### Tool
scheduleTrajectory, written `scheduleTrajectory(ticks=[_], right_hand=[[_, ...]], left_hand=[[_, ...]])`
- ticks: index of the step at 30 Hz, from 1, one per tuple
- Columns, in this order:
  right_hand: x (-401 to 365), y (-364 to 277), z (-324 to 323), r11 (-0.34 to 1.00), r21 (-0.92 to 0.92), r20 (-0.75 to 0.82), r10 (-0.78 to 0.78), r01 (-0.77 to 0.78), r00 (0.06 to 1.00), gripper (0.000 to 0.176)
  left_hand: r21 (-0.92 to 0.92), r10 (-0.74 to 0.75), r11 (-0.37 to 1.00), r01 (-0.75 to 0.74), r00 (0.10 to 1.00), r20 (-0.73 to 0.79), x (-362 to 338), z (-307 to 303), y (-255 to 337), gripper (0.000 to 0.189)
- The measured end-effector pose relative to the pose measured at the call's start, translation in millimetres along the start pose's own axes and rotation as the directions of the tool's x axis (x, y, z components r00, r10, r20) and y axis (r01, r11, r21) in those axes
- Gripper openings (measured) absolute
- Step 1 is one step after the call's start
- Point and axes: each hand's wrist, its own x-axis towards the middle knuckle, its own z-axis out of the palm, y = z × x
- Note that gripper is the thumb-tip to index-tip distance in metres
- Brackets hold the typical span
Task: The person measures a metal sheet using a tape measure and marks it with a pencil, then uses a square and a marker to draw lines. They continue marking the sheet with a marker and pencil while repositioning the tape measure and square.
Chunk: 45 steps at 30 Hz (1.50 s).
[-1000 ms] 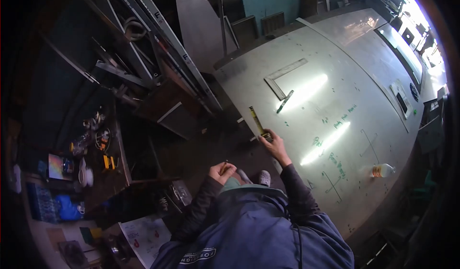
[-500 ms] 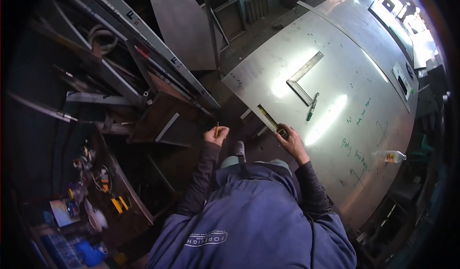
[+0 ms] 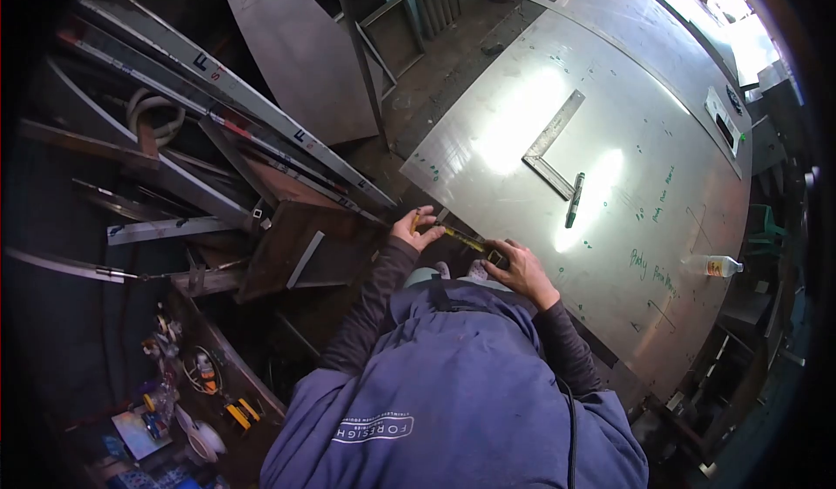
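Observation:
My right hand (image 3: pixel 522 273) is closed around the case of a tape measure (image 3: pixel 497 256) beside the near edge of the metal sheet (image 3: pixel 488 154). The yellow tape blade (image 3: pixel 461 238) runs out of the case toward my left hand (image 3: pixel 418 233). Closed fingers of that hand pinch a short orange-yellow pencil (image 3: pixel 414 222), right at the blade's end. On the sheet lie a metal square (image 3: pixel 550 128) and, by its short arm, a green marker (image 3: pixel 575 200). Green handwriting and drawn lines mark the sheet's right part.
A clear bottle (image 3: pixel 721 267) lies near the sheet's far right edge. Long metal strips and levels (image 3: pixel 261 123) lean at the left, beside a brown board (image 3: pixel 292 236). A bench (image 3: pixel 231 358) at lower left carries tools, tape rolls and small items.
The tape measure has come off the sheet's edge toward my body. My left hand has moved right to the blade's end, and the whole view has shifted slightly.

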Motion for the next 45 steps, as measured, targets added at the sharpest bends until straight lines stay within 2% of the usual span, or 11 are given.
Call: scheduleTrajectory(ticks=[4,5,6,11,16,18,25,32,35,37,45], right_hand=[[10,-5,-5,1.000,-0.017,-0.001,-0.019,0.019,1.000,0.044],[13,-2,-3,0.999,-0.010,-0.036,-0.034,0.034,0.999,0.044],[14,-1,-2,0.999,-0.003,-0.072,-0.044,0.044,0.996,0.043],[19,14,-1,0.990,-0.127,-0.162,0.042,-0.063,0.986,0.048],[39,21,8,0.953,-0.214,-0.301,0.143,-0.213,0.943,0.050],[53,12,14,0.930,-0.238,-0.427,0.158,-0.279,0.891,0.040],[81,2,50,0.839,-0.157,-0.530,0.374,-0.521,0.761,0.022],[83,-4,47,0.849,-0.170,-0.600,0.314,-0.500,0.736,0.018],[74,1,44,0.867,-0.250,-0.553,0.237,-0.430,0.799,0.018],[70,-4,36,0.869,-0.182,-0.396,0.364,-0.461,0.843,0.018],[54,-3,47,0.920,-0.162,-0.456,0.250,-0.356,0.854,0.019]], left_hand=[[0.117,0.065,0.991,-0.070,0.997,0.052,13,2,10,0.029],[0.050,0.037,0.998,-0.037,0.999,-0.004,10,6,22,0.020],[0.149,-0.047,0.988,0.048,0.999,-0.010,25,-5,4,0.036],[0.181,0.091,0.981,-0.065,0.986,-0.139,80,-39,12,0.032],[0.387,0.055,0.921,-0.052,0.998,0.004,143,-68,28,0.038],[0.590,0.057,0.804,-0.077,0.997,0.052,162,-71,30,0.042],[0.698,-0.086,0.710,-0.089,0.974,0.211,192,-77,42,0.048],[0.736,-0.137,0.664,-0.130,0.947,0.291,201,-81,48,0.051],[0.699,-0.073,0.699,-0.151,0.957,0.280,197,-81,48,0.050],[0.679,-0.053,0.719,-0.149,0.962,0.267,187,-81,55,0.049],[0.740,-0.001,0.655,-0.153,0.979,0.204,181,-88,38,0.050]])
